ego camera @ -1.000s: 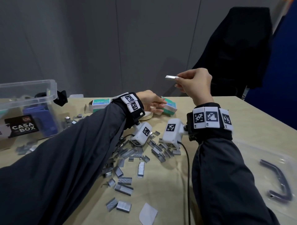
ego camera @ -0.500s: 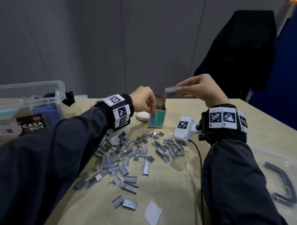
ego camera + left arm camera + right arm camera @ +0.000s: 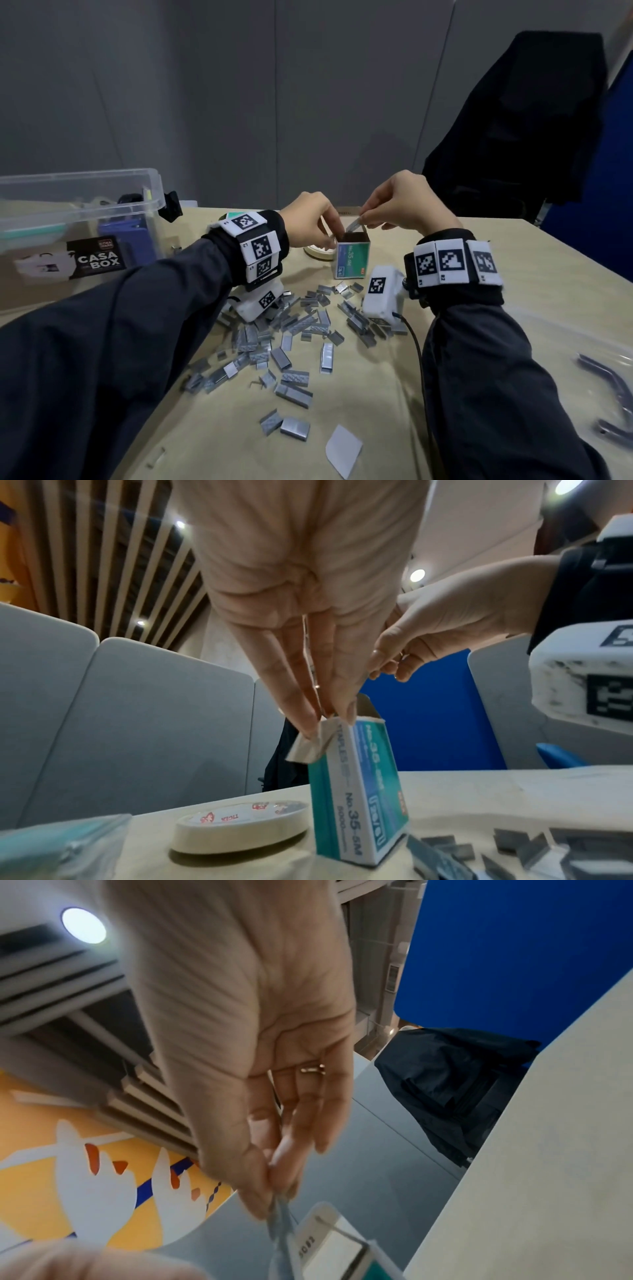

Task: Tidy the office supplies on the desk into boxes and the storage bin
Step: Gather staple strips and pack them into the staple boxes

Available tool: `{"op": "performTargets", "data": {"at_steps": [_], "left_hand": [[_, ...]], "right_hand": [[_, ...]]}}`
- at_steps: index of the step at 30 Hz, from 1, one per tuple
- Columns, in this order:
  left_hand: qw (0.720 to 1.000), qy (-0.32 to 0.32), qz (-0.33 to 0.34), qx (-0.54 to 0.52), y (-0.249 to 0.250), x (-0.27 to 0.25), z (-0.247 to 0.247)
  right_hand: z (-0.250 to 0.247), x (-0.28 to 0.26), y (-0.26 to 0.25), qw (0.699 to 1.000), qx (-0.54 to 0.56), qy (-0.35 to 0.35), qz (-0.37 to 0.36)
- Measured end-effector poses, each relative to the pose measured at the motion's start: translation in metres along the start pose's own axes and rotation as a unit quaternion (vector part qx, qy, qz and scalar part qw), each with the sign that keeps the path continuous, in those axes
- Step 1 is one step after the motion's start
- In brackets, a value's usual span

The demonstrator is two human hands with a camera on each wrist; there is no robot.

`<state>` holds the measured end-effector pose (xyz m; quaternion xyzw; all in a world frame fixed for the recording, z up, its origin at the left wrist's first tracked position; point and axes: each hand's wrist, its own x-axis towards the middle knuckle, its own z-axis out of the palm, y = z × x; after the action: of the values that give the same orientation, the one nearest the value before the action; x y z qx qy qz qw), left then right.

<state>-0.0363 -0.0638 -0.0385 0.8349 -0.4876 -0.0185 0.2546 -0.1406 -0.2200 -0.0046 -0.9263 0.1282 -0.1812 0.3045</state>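
A small teal staple box [image 3: 352, 262] stands upright on the desk with its top open. My left hand [image 3: 334, 236] holds it at the top edge, and in the left wrist view my fingertips [image 3: 315, 723] hold back the box's flap [image 3: 308, 746]. My right hand [image 3: 363, 219] pinches a grey staple strip [image 3: 354, 224] tilted down into the opening. In the right wrist view the staple strip [image 3: 281, 1229] hangs from my thumb and fingers just above the box mouth [image 3: 335, 1242]. Loose staple strips [image 3: 291, 329] lie scattered in front of the box.
A clear storage bin [image 3: 102, 178] holding supplies stands at the left. A tape roll [image 3: 318, 253] lies behind the box. A clear lid [image 3: 548, 329] with dark handles [image 3: 609, 377] lies at the right, a paper scrap [image 3: 342, 448] near the front. A dark jacket [image 3: 531, 120] hangs beyond the desk.
My left hand stood the staple box upright on the desk and kept hold of its top. My right hand brought the strip down from mid-air to the box opening.
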Motion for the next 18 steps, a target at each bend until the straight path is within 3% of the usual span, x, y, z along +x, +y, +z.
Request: {"op": "performTargets", "data": {"at_steps": [7,15,18], "left_hand": [[1.0,0.016,0.012,0.022,0.001,0.002,0.007],[1.0,0.018,-0.002,0.001,0.003,0.006,0.01],[1.0,0.024,-0.01,-0.017,0.003,0.004,0.007]], "right_hand": [[-0.015,0.002,0.015,0.996,-0.047,0.058,0.055],[-0.012,-0.006,0.029,0.991,-0.057,-0.042,0.11],[-0.018,-0.002,0.026,0.986,-0.093,0.074,0.113]]}}
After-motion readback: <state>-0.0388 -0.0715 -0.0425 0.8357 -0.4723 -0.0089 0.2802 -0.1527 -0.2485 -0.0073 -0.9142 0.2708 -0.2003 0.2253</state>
